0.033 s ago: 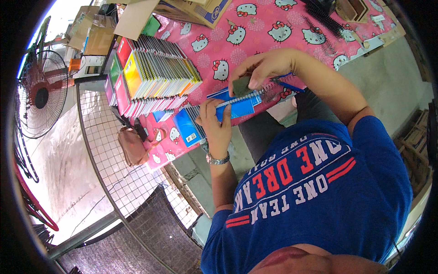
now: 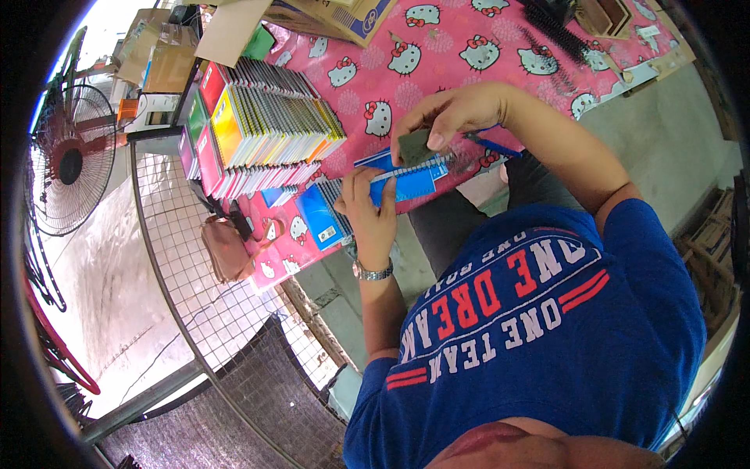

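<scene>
Left hand (image 2: 367,207) closed on the left end of a blue spiral notebook (image 2: 414,186), right hand (image 2: 453,117) pinching a dark, matte block (image 2: 415,147) at its wire coil, as I watch remotely. The notebook lies at the edge of a desk (image 2: 351,102) under pink cat-print sheeting (image 2: 437,70), near stacked notebooks (image 2: 273,117), with a wire-mesh panel (image 2: 168,215) and round-caged fan (image 2: 70,160) leftward.

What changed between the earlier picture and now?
Nothing clearly moved, was taken hold of or let go. The right hand still holds the dark block by the coil of the blue notebook, the left hand stays at its end, and the notebook stack is unchanged.
</scene>
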A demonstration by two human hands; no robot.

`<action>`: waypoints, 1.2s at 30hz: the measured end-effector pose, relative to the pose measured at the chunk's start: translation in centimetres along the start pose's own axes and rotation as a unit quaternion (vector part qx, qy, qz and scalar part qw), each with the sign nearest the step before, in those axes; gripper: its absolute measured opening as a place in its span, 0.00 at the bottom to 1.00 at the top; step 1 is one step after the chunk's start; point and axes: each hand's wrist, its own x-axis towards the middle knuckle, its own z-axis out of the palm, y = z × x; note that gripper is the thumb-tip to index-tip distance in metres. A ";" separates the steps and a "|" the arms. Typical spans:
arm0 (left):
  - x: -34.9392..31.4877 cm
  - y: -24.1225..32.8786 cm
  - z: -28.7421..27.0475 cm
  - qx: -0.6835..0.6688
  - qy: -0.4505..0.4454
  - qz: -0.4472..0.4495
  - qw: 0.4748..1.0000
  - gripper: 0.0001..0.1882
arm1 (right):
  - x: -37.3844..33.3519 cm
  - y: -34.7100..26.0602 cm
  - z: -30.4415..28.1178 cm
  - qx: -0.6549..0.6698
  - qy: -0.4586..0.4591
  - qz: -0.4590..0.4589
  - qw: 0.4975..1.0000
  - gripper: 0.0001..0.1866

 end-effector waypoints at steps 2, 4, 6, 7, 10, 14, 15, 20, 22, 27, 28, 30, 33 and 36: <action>-0.1 0.0 0.0 0.002 -0.001 0.001 1.000 0.12 | 0.4 0.2 0.1 0.041 -0.004 -0.015 0.999 0.24; 0.1 -0.3 0.0 0.004 0.003 0.006 1.000 0.12 | 1.5 0.2 -0.4 -0.214 -0.032 0.024 0.976 0.24; 0.3 -1.1 0.2 -0.091 0.007 0.035 0.995 0.12 | 1.1 0.4 -0.1 -0.031 -0.055 -0.025 0.998 0.24; 0.4 -1.0 0.2 -0.092 0.006 0.034 0.995 0.12 | 0.9 0.4 0.0 0.155 -0.075 -0.071 0.982 0.23; 0.6 -0.6 0.0 -0.109 -0.018 -0.006 0.994 0.12 | 1.5 -1.3 -0.1 -0.145 -0.051 0.051 0.987 0.23; 0.5 -0.8 0.4 -0.178 -0.017 -0.038 0.983 0.12 | 1.7 0.1 0.0 0.056 -0.027 -0.038 0.997 0.22; 0.4 -1.1 0.5 -0.207 -0.021 -0.059 0.976 0.12 | 1.8 -0.4 0.2 0.025 -0.039 -0.018 0.999 0.22; 0.6 -1.2 0.5 -0.225 -0.030 -0.059 0.972 0.13 | 2.6 0.0 -0.4 -0.168 -0.030 -0.011 0.985 0.20; 0.3 -1.4 0.5 -0.232 -0.031 -0.069 0.970 0.14 | 2.2 -0.2 0.4 0.125 -0.078 -0.079 0.986 0.20; 0.4 -1.4 0.6 -0.231 -0.029 -0.055 0.971 0.14 | 2.8 -0.1 0.5 -0.100 -0.005 -0.004 0.995 0.21; 0.5 -1.3 0.6 -0.232 -0.029 -0.055 0.971 0.14 | 2.8 0.2 0.5 0.014 -0.015 -0.038 0.999 0.22; 0.9 -1.4 0.7 -0.220 -0.028 -0.038 0.974 0.14 | 3.0 0.3 0.4 -0.002 -0.026 -0.028 0.999 0.22; 0.4 -1.7 0.7 -0.238 -0.038 -0.076 0.968 0.14 | 2.8 0.7 -0.2 -0.090 0.025 0.019 0.995 0.23; 0.6 -1.7 0.6 -0.242 -0.038 -0.080 0.966 0.13 | 1.5 4.3 -4.0 -0.237 0.245 0.037 0.939 0.27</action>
